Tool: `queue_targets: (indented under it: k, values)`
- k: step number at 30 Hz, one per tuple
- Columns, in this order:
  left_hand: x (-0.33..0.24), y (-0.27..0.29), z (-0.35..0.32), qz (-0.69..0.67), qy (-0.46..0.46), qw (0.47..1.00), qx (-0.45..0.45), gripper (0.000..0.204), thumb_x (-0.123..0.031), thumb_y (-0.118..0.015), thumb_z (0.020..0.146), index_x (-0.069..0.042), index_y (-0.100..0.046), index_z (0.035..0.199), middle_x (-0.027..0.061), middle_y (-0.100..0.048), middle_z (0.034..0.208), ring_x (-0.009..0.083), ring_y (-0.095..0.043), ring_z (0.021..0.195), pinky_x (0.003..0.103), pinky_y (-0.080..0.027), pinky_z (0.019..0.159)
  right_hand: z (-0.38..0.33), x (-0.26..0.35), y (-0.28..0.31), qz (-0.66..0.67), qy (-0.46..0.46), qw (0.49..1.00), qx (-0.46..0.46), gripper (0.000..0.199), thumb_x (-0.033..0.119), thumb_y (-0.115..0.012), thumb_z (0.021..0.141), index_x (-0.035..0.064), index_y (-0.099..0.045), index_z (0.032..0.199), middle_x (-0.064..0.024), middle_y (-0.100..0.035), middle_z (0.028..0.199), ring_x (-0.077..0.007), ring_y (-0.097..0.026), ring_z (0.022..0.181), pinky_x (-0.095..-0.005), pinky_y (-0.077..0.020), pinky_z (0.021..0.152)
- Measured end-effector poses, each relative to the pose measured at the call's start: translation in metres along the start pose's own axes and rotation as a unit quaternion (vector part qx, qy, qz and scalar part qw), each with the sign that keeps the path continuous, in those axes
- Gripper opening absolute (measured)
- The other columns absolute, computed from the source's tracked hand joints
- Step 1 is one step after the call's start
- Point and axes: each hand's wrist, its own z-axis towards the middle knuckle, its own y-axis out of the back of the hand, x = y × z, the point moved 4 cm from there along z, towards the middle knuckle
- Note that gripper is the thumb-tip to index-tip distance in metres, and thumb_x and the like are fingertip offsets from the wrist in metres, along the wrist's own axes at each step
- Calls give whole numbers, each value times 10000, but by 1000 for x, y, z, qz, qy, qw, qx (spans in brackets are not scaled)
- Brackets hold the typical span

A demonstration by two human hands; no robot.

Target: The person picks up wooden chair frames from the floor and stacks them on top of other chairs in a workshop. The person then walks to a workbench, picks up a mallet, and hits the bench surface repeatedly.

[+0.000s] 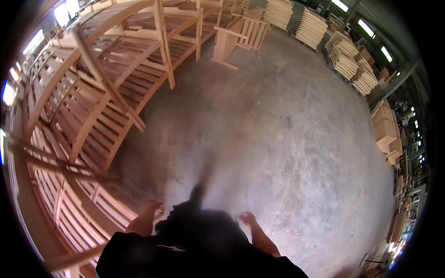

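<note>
My left hand [155, 207] hangs beside my body at the lower left, close to the slatted wooden furniture [85, 194] on that side but apart from it. On the other side of my dark-clothed body, my right hand [248, 218] hangs over the bare concrete floor [273, 139]. Nothing can be made out in either hand. Both are smeared by motion, and their fingers are too blurred to read. A dark shape, likely my leg or foot, stretches forward between them.
Slatted wooden frames [106, 106] with upright posts line the left side. A smaller wooden piece [229, 44] stands at the far end. Several stacks of slatted panels [310, 30] line the far right, with another stack [384, 125] farther along the right edge.
</note>
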Motion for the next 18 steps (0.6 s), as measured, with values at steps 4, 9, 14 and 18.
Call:
queue_targets:
  k: [4, 9, 14, 18]
  values:
    - [-164, -43, 69, 146, -59, 986, 51, 165, -190, -694, 854, -39, -635, 827, 63, -626, 727, 155, -573, 561, 278, -430, 458, 9, -70, 30, 445, -108, 889, 4, 74, 84, -649, 836, 45, -615, 782, -55, -589, 692, -144, -565, 577, -276, -435, 493]
    - [-373, -122, 114, 164, -224, 959, 56, 285, -295, -701, 808, -13, -715, 846, 112, -713, 776, 224, -689, 706, 373, -547, 657, 66, -70, 53, 389, -308, 868, 7, 108, 101, -687, 799, 43, -645, 717, -19, -598, 671, -139, -567, 599, -305, -440, 506]
    - [-491, -171, 152, 210, -183, 959, 46, 272, -248, -716, 806, 19, -712, 853, 144, -717, 792, 222, -700, 696, 358, -556, 661, 224, -101, 150, 338, -220, 915, 19, 118, 117, -718, 803, 9, -695, 845, -52, -665, 774, -164, -621, 719, -327, -493, 596]
    - [-567, -189, 156, 250, -107, 961, 42, 296, -297, -716, 822, -2, -725, 846, 136, -716, 758, 210, -690, 624, 349, -561, 622, 362, -48, 260, 260, -259, 928, 58, 157, 135, -719, 822, -1, -689, 894, -62, -670, 788, -170, -622, 709, -325, -494, 593]
